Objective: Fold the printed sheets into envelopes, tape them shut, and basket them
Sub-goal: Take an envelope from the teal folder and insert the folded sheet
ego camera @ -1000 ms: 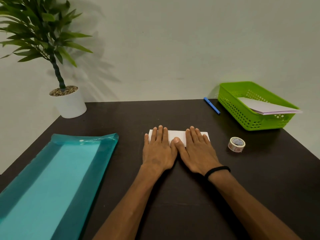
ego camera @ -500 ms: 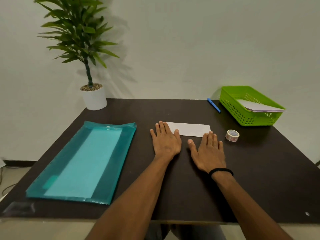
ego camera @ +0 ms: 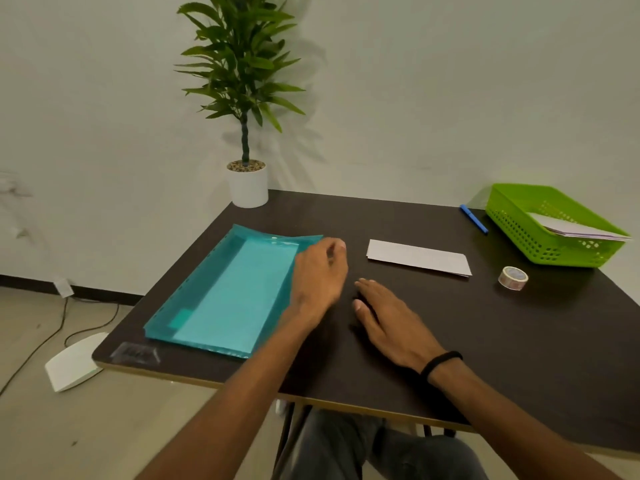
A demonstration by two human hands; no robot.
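Teal folder point(ego camera: 225, 292) at 9 o'clock, sheets inside waiting. Green basket point(ego camera: 519, 230) at 2 o'clock already holds finished envelopes point(ego camera: 581, 230). Folded sheet point(ego camera: 417, 257) at 12 o'clock lies untaped, clear of both hands. Your left hand point(ego camera: 320, 275), fingers loosely curled, empty, at folder's edge. Your right hand point(ego camera: 391, 320) flat on table, holding nothing. Tape roll point(ego camera: 513, 278) at 2 o'clock untouched. Taping and basketing likely remain.

On my dark surface point(ego camera: 398, 348) I see a teal folder point(ego camera: 225, 292), folded sheet point(ego camera: 419, 256), tape roll point(ego camera: 513, 277), blue pen point(ego camera: 473, 218), green basket point(ego camera: 519, 230) and potted plant point(ego camera: 248, 184).
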